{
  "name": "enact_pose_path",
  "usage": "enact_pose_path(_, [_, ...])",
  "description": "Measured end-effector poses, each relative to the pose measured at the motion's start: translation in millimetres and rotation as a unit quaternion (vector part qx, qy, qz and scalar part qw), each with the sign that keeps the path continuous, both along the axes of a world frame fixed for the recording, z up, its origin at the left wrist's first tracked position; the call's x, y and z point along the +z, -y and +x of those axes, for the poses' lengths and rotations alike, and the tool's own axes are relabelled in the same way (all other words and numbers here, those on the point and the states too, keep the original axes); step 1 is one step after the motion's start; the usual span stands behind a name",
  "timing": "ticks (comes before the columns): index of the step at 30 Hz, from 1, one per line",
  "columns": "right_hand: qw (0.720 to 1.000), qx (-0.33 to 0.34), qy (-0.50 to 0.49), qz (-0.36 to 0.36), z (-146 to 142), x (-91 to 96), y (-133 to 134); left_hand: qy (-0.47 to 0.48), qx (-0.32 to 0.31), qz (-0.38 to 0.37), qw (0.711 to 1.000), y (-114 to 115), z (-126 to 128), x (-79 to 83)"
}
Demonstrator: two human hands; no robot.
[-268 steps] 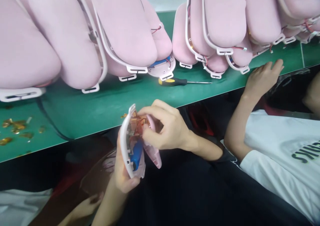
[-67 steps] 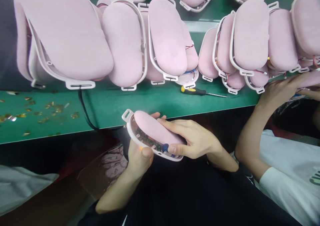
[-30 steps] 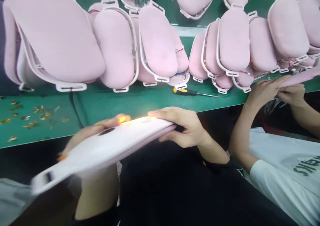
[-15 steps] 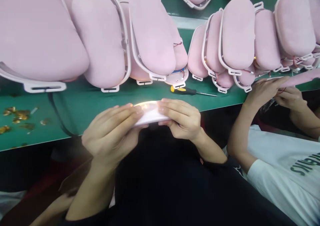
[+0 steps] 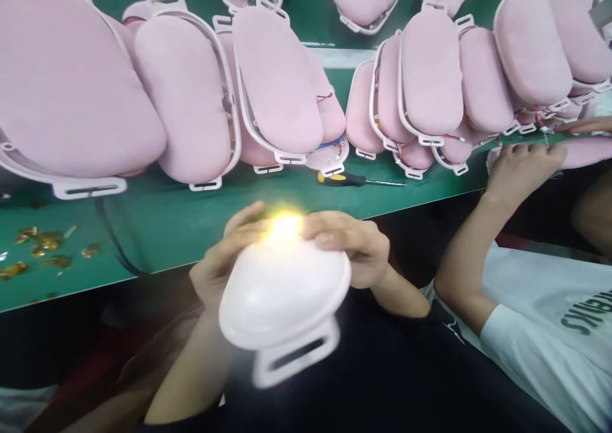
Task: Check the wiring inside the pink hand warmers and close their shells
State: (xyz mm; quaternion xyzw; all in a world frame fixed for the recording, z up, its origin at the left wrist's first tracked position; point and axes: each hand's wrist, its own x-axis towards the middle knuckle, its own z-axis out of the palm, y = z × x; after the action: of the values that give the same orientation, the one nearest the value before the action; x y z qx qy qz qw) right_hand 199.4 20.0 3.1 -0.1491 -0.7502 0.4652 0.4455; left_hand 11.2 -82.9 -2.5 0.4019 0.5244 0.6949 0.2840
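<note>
White plastic formed the shell (image 5: 282, 299) seen in the head view, held off the green bench (image 5: 191, 210), nearer the camera than the yellow-handled screwdriver (image 5: 347, 179) and a little left of it. The left hand (image 5: 224, 261) clasped its left side and the right hand (image 5: 354, 248) its right, fingers curled over the far end, where a bright glow (image 5: 285, 227) shone. The shell's slotted tab pointed at the camera, blurred. Beyond the screwdriver stood rows of pink padded units (image 5: 191, 95). Right of the screwdriver, a co-worker's hand (image 5: 519, 165) rested at the bench edge. Far left of it lay gold scraps (image 5: 33, 254).
</note>
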Motion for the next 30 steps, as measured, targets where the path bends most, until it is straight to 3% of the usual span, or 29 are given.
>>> enact_pose_path(4, [0.989, -0.049, 0.027, 0.135, -5, 24.5, -8, -0.197, -0.031, 0.100, 0.975, -4, 4, 27.3])
enact_pose_path(7, [0.977, -0.080, 0.006, 0.198, -9, 42.9, -15, -0.275, -0.011, 0.097, 0.957, 0, 0, 43.6])
enact_pose_path(10, [0.969, -0.110, 0.037, 0.218, -13, 48.2, -8, -0.311, -0.005, 0.062, 0.949, 6, -1, 51.3])
enact_pose_path(15, [0.950, -0.183, 0.045, 0.248, -29, 38.4, 6, -0.331, 0.048, 0.062, 0.940, 9, -5, 39.6])
enact_pose_path(18, [0.944, -0.152, 0.098, 0.277, -32, 32.8, -5, -0.288, 0.053, 0.043, 0.955, 10, -22, 27.9])
enact_pose_path(21, [0.950, -0.090, 0.195, 0.228, -26, 28.2, -20, -0.300, 0.049, 0.028, 0.952, 12, -43, 27.4])
enact_pose_path(23, [0.964, -0.066, 0.189, 0.177, -22, 22.7, -23, -0.379, 0.037, 0.022, 0.924, 12, -51, 32.2])
enact_pose_path(26, [0.973, -0.071, 0.122, 0.181, -27, 10.7, -15, -0.506, -0.004, 0.018, 0.862, 5, -47, 36.1])
enact_pose_path(30, [0.962, -0.139, 0.091, 0.215, -42, -1.5, -1, -0.535, 0.049, 0.112, 0.836, -9, -36, 26.6])
